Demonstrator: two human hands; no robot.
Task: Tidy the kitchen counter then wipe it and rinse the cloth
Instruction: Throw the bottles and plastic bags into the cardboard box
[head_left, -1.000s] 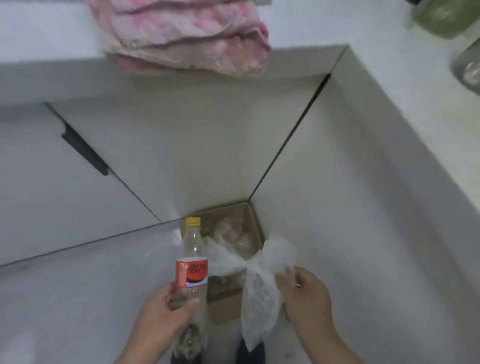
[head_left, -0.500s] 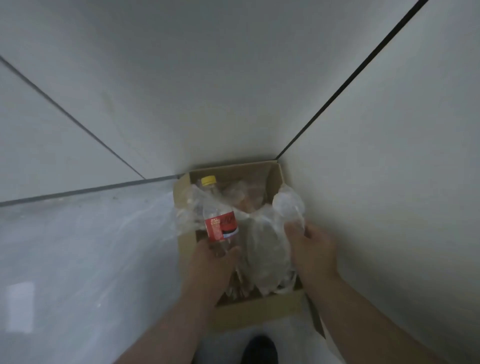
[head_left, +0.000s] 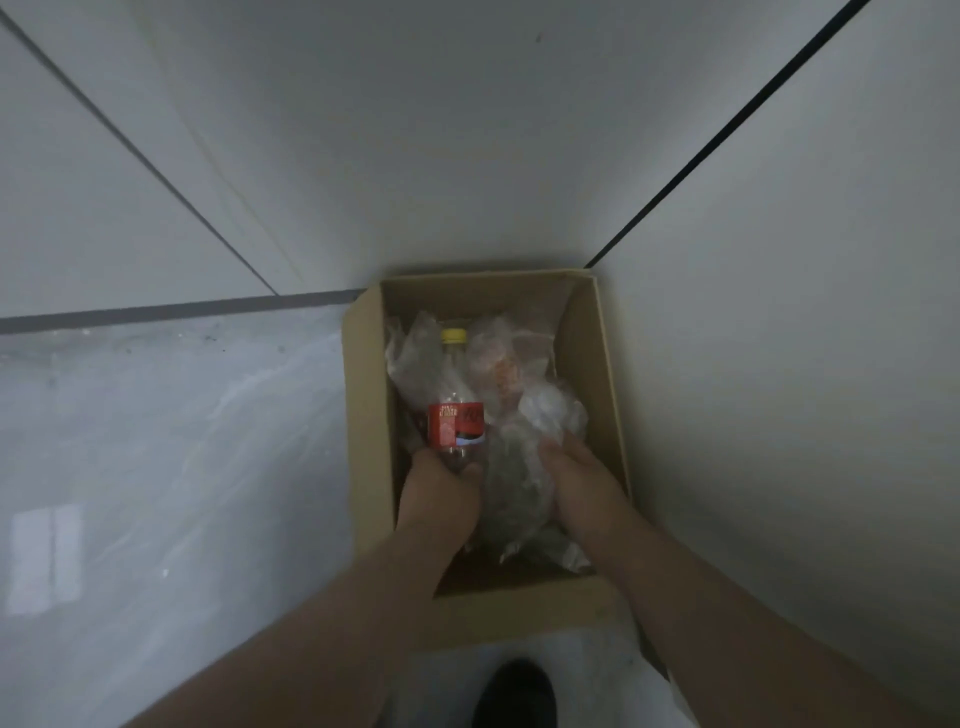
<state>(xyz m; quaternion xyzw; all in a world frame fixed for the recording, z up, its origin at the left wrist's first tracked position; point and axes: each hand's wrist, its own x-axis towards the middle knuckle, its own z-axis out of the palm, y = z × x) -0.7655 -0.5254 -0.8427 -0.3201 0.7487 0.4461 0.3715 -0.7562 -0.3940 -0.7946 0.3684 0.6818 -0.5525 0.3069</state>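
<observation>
At the left, a pale marbled floor (head_left: 156, 467) is seen, and on it one open cardboard box (head_left: 366, 415) is set into the corner formed by white cabinet panels (head_left: 779, 364). Inside the box, toward its left side, one clear bottle (head_left: 457, 387) is held. Its long axis runs from the near end of the box to the far end, tilted, with the single yellow cap (head_left: 453, 335) pointed away from the person and the base toward them. One red label (head_left: 456, 425) is wrapped round its middle. The lower part of the bottle is clasped by the left hand (head_left: 441, 488), whose fingers are curled round it.

Just right of the bottle, and touching it, a clear plastic bag (head_left: 514, 493) with dark contents is lodged in the box. It is gripped at its right side by the right hand (head_left: 582, 483), fingers curled into the film. Beyond both, crumpled plastic wrappers (head_left: 524, 364) are heaped in the far half of the box; how many cannot be told. Both hands are inside the box's walls. Below the box, one dark shoe (head_left: 514, 693) is seen on the floor.
</observation>
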